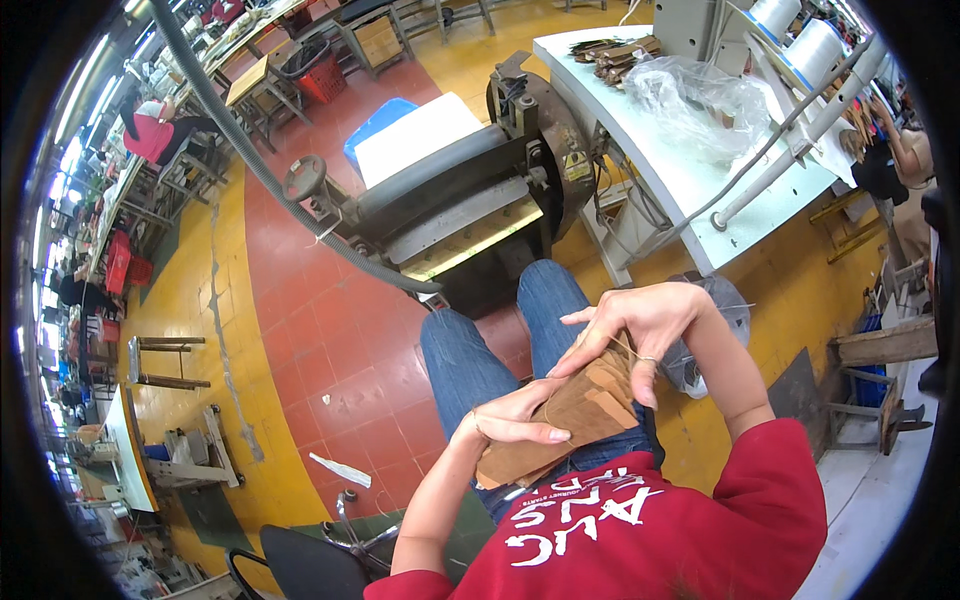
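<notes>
Over my lap I hold a stack of flat brown leather-like pieces [572, 420], tilted and slightly fanned at its right end. My left hand [510, 415] grips the left part, its thumb lying on top and the other fingers partly hidden. Around the right end curls my right hand [630, 325], thumb on the near side and fingers over the far edge. A thin light cord [625, 348] runs across the stack by the right hand. The exact material of the pieces cannot be made out for certain.
A dark roller machine [450, 215] with a white board [420, 140] stands before my knees. The pale table [740, 225] at right bears brown pieces [615, 55], clear plastic [695, 95] and thread cones [812, 50]. A grey hose [255, 165] crosses at left; a black chair [310, 565] stands lower left.
</notes>
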A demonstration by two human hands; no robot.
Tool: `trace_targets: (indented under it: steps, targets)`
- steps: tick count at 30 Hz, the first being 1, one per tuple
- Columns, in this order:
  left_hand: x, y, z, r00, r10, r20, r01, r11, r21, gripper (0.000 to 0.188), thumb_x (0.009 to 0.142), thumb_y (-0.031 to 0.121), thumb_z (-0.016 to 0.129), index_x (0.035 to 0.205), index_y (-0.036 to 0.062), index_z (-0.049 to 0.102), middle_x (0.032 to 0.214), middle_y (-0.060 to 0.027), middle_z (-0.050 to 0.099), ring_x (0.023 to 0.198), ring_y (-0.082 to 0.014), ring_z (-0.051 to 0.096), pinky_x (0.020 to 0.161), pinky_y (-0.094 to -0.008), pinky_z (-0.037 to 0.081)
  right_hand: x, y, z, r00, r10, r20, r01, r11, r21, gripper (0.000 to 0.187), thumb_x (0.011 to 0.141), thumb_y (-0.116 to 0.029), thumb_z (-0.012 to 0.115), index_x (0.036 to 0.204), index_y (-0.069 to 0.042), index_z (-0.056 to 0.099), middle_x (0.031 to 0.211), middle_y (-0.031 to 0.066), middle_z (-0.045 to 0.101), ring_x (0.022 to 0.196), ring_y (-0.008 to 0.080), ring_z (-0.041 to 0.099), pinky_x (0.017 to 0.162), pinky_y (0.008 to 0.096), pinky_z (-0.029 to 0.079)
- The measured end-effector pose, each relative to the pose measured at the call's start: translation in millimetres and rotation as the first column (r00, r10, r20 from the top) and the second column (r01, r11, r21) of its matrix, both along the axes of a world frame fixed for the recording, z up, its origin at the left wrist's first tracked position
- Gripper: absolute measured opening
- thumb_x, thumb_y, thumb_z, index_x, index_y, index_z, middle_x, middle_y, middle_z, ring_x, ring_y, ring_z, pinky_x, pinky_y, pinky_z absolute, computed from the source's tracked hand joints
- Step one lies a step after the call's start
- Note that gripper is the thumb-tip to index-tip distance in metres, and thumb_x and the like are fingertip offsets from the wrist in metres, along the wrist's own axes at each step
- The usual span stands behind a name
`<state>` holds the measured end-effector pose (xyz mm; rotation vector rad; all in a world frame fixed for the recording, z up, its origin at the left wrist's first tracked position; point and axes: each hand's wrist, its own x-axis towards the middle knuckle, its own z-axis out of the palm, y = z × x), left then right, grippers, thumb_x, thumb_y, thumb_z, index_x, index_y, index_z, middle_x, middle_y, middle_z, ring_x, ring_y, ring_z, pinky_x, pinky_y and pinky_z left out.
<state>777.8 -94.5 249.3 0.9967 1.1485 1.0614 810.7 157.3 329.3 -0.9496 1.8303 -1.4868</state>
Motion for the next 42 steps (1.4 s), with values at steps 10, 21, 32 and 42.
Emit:
trace_targets:
  steps: [10, 21, 32, 42]
  targets:
    - [16.5, -47.7, -40.8, 0.447, 0.429, 0.785, -0.391, 0.883, -0.259, 0.099, 0.064, 0.036, 0.071, 0.144, 0.0, 0.024, 0.141, -0.0192, 0.039, 0.127, -0.0303, 0.042, 0.11, -0.0392, 0.028, 68.1, 16.4, -85.8, 0.437, 0.038, 0.899, 0.876, 0.211, -0.435, 0.043, 0.093, -0.032, 0.054, 0.122, 0.0, 0.055, 0.073, 0.0006, 0.06, 0.082, 0.0201, 0.066, 0.096, 0.0449, 0.045]
    - [38.8, -25.2, -50.9, 0.172, 0.286, 0.943, -0.571, 0.809, -0.141, 0.112, 0.059, 0.053, 0.074, 0.145, 0.0032, 0.023, 0.145, -0.0295, 0.024, 0.127, -0.0344, 0.042, 0.1, -0.0406, 0.044, 108.2, -45.2, -111.4, 0.019, -0.877, 0.48, 0.958, -0.122, -0.261, 0.05, 0.082, -0.018, 0.07, 0.123, 0.004, 0.053, 0.128, 0.0191, 0.054, 0.114, 0.0269, 0.057, 0.098, 0.033, 0.046]
    - [51.2, -57.6, -82.5, 0.092, 0.381, 0.92, -0.63, 0.738, -0.243, 0.098, 0.062, 0.04, 0.069, 0.142, 0.0, 0.028, 0.14, -0.0285, 0.034, 0.117, -0.0356, 0.051, 0.091, -0.0436, 0.05, 110.0, -105.3, -102.5, 0.409, -0.482, 0.775, 0.869, 0.465, -0.17, 0.114, 0.052, -0.079, 0.069, 0.131, -0.003, 0.037, 0.14, 0.0118, 0.037, 0.132, 0.0232, 0.034, 0.113, 0.0376, 0.017]
    - [43.0, -51.2, -44.8, 0.295, 0.398, 0.869, -0.374, 0.885, -0.279, 0.087, 0.072, 0.034, 0.067, 0.142, -0.0012, 0.029, 0.139, -0.0205, 0.041, 0.122, -0.0281, 0.046, 0.102, -0.0373, 0.037, 79.1, -38.1, -71.9, 0.615, -0.44, 0.654, 0.708, 0.673, -0.213, 0.113, 0.049, -0.05, 0.089, 0.135, 0.002, 0.037, 0.129, 0.0082, 0.052, 0.119, 0.0161, 0.048, 0.101, 0.0327, 0.039]
